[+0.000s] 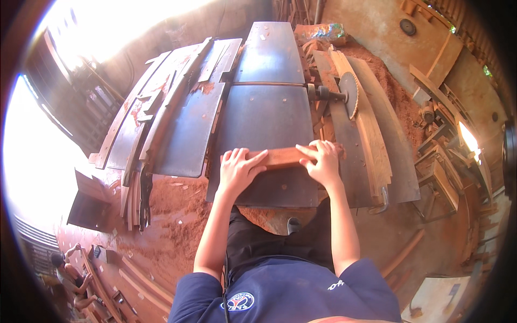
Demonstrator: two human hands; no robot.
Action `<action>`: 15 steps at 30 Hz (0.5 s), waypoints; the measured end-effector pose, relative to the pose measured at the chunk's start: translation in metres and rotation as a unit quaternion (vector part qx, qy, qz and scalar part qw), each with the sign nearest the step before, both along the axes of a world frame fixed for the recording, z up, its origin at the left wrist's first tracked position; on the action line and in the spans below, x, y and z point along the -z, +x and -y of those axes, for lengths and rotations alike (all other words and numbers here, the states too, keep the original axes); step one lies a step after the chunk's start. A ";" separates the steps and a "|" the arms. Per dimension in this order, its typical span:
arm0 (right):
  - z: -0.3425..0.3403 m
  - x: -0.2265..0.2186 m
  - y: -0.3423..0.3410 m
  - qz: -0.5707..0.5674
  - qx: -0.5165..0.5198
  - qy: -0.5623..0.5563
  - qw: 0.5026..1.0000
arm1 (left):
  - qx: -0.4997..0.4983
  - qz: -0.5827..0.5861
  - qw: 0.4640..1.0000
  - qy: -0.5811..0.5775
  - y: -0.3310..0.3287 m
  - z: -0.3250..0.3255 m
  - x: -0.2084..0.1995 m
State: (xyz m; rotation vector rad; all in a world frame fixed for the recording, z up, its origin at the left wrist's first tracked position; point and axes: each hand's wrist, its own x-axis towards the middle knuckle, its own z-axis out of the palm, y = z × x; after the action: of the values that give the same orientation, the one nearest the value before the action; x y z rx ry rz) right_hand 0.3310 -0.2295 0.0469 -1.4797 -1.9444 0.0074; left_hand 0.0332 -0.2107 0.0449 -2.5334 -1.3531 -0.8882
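A short reddish-brown piece of wood [281,157] lies crosswise over the near part of the dark metal machine table [264,116]. My left hand [237,170] is closed on its left end, thumb along the near side and fingers over the top. Around the right end my right hand [323,163] is closed in the same way. A round toothed saw blade [349,95] on a shaft [325,93] stands upright beyond my right hand, apart from the wood and from my fingers. Its teeth show clearly.
A long wooden board [368,132] runs along the table right of the blade. Wood strips [180,94] lie on the left tables. Reddish sawdust [180,210] covers the floor. Scrap wood [439,172] is piled at right. Another person [72,280] works at the far lower left.
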 end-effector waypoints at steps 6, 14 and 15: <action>0.093 -0.006 -0.011 0.040 0.011 -0.004 0.999 | 0.024 0.002 1.000 -0.015 -0.008 0.079 -0.010; 0.056 0.002 -0.004 0.051 0.022 0.044 0.997 | 0.052 -0.021 0.998 -0.005 -0.005 0.028 -0.007; 0.038 0.005 -0.001 0.043 0.025 0.044 0.998 | 0.053 -0.015 0.998 -0.004 -0.003 0.011 -0.006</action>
State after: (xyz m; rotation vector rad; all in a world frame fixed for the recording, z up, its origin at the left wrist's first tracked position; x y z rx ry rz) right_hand 0.3297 -0.2674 0.0418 -1.4920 -1.9490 -0.1642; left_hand 0.0300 -0.2221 0.0513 -2.6343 -1.2272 -0.8612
